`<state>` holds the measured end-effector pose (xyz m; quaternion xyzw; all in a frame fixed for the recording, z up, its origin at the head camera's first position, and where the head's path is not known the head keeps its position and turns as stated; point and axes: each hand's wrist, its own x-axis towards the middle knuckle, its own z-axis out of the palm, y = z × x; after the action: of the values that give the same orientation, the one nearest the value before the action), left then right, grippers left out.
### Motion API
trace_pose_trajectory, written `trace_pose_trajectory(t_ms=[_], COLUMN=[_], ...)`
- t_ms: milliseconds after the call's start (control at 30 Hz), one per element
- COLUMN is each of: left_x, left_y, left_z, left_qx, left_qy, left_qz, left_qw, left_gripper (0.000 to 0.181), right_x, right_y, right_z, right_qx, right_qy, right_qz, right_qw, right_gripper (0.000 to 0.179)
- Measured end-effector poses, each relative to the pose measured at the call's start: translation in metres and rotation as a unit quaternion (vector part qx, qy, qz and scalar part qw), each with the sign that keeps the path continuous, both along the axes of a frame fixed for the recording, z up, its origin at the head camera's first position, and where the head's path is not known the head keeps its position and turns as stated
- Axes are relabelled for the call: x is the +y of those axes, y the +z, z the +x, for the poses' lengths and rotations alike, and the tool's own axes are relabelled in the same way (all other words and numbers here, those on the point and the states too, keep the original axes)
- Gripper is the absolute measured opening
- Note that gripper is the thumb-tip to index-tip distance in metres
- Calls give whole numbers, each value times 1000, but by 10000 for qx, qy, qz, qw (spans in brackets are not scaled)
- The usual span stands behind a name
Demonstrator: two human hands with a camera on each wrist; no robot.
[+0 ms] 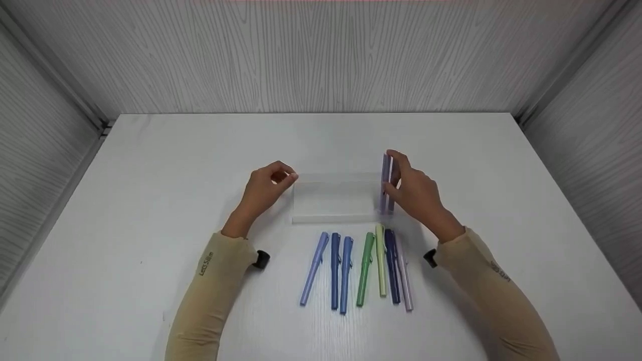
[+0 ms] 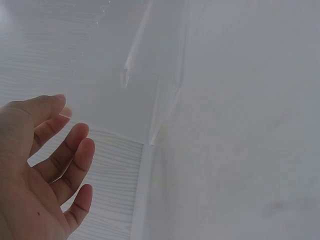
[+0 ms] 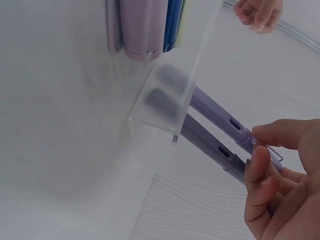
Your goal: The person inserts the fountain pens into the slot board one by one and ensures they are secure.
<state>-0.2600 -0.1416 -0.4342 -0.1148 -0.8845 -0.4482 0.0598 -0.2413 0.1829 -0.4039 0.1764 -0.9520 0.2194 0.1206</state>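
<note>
My left hand (image 1: pixel 268 185) pinches the left edge of a clear plastic tray (image 1: pixel 326 219) between thumb and index finger; its other fingers are loosely bent in the left wrist view. Across the tray's right end, my right hand (image 1: pixel 415 190) pinches a light purple pen (image 3: pixel 215 110) between thumb and fingers. A darker purple pen (image 3: pixel 207 142) lies alongside it, partly hidden behind the fingers. Both pens reach down behind the tray's clear wall (image 3: pixel 162 107) in the right wrist view, where their lower ends look blurred.
On the white table (image 1: pixel 175 150) in front of the tray, several pens lie in a loose row: blue ones (image 1: pixel 334 276), a green pen (image 1: pixel 365 273), a yellow-green pen (image 1: pixel 381 265), a dark blue pen (image 1: pixel 392 271) and a pale purple pen (image 1: pixel 405 286). Grey wood-patterned panels (image 1: pixel 311 55) surround the table.
</note>
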Motion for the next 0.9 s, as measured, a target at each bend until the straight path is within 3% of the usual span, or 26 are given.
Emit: trace_pose_trajectory(t_ms=[467,767,900], left_x=[0,1,0], left_y=[-3,-1,-2], left_z=[0,0,0], left_qx=[38,-23,-49], left_qy=[-51,-17,7], left_qz=[74,69,98], left_qw=[10000,10000,9999], left_gripper=[22,22,22], right_x=[1,10,16], right_y=[3,8,7], right_z=[-6,3,9], right_qx=[-444,-333,-476], right_qy=[-177,169,292], right_qz=[253,-140,-250], right_qw=[9985,9992,9981], right_gripper=[66,68,68])
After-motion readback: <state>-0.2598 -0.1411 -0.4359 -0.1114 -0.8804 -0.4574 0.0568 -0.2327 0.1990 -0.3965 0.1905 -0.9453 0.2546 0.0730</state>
